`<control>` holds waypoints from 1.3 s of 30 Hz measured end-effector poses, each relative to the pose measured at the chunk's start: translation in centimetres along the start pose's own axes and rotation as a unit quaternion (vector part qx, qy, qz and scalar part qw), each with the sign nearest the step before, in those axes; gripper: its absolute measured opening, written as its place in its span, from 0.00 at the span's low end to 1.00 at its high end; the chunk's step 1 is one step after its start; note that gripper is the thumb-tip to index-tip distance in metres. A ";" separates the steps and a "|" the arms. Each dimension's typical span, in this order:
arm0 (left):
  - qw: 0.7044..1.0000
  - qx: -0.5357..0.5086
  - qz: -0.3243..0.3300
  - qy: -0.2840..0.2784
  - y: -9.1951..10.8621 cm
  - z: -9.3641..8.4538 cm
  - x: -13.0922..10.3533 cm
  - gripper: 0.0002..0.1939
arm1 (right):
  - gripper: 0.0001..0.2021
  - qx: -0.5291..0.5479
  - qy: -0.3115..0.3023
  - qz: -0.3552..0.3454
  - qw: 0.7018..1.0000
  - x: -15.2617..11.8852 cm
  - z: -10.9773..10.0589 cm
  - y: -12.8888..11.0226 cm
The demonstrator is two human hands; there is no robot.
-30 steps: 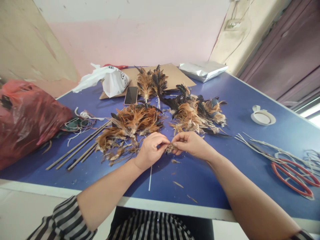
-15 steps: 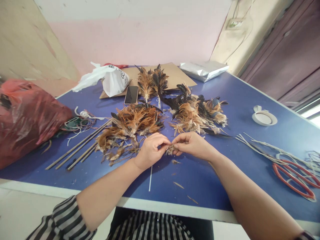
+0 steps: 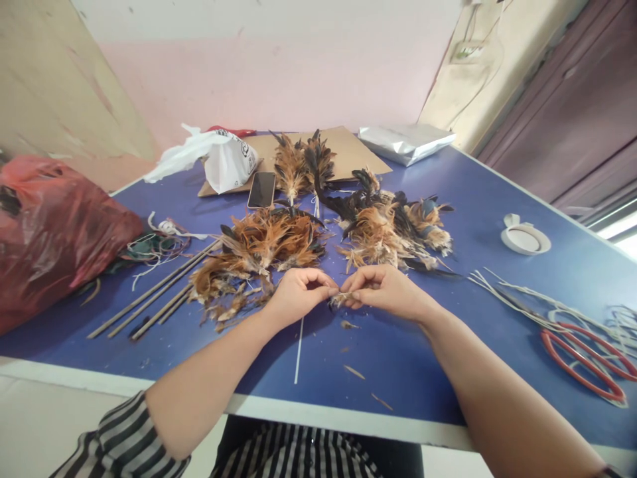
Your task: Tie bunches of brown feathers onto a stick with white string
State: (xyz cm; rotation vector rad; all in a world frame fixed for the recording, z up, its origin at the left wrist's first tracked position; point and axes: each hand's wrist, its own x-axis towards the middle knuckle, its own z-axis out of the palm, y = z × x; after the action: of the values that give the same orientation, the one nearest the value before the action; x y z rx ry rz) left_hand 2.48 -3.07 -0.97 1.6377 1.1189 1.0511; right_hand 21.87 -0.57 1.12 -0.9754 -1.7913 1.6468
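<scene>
My left hand [image 3: 302, 294] and my right hand [image 3: 381, 289] meet over the blue table [image 3: 398, 372], fingertips almost touching. Both are closed in a pinch on a small feather tuft [image 3: 338, 301] between them, partly hidden by the fingers. Behind my left hand lies a pile of orange-brown feathers [image 3: 273, 242]. A second pile, of black and tan feathers [image 3: 381, 232], is beyond my right hand. A white strip [image 3: 298, 352] sticks out below my left hand, and a few loose feathers [image 3: 354, 372] lie near the front edge.
Thin sticks [image 3: 154, 289] and a red plastic bag [image 3: 54, 239] are at the left. Behind stand a phone [image 3: 261, 190], white bag [image 3: 231, 161], cardboard [image 3: 353, 149] and silver packet [image 3: 405, 143]. Red-handled scissors [image 3: 582, 365], cords and a tape roll [image 3: 525, 238] lie right.
The small tuft has turned between my fingertips and shows darker below. My left thumb has straightened slightly, and both hands have shifted only a little.
</scene>
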 end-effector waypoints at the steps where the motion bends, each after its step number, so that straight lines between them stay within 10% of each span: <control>1: 1.000 -0.016 -0.017 -0.002 -0.1 -0.1 0.1 0.07 | 0.02 0.007 0.001 -0.003 1.000 0.0 -0.1 0.0; 26: 0.973 -0.190 -0.134 -0.005 -0.6 -0.4 0.4 0.12 | 0.02 -0.045 -0.003 -0.030 0.999 -0.4 -0.7 -0.8; 35: 0.973 0.185 0.133 0.040 0.5 -1.1 0.2 0.14 | 0.07 -0.334 0.074 -0.209 0.916 -0.3 0.9 -0.4; 39: 0.967 0.215 0.132 0.027 0.3 -0.3 -0.2 0.06 | 0.09 -0.345 0.090 -0.239 0.903 -0.6 1.9 -0.9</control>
State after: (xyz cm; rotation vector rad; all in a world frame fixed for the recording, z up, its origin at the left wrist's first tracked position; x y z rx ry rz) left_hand 2.26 -3.33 -0.61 2.1601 1.2512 1.0756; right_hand 20.61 -2.17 1.80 -0.8183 -2.2919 0.5991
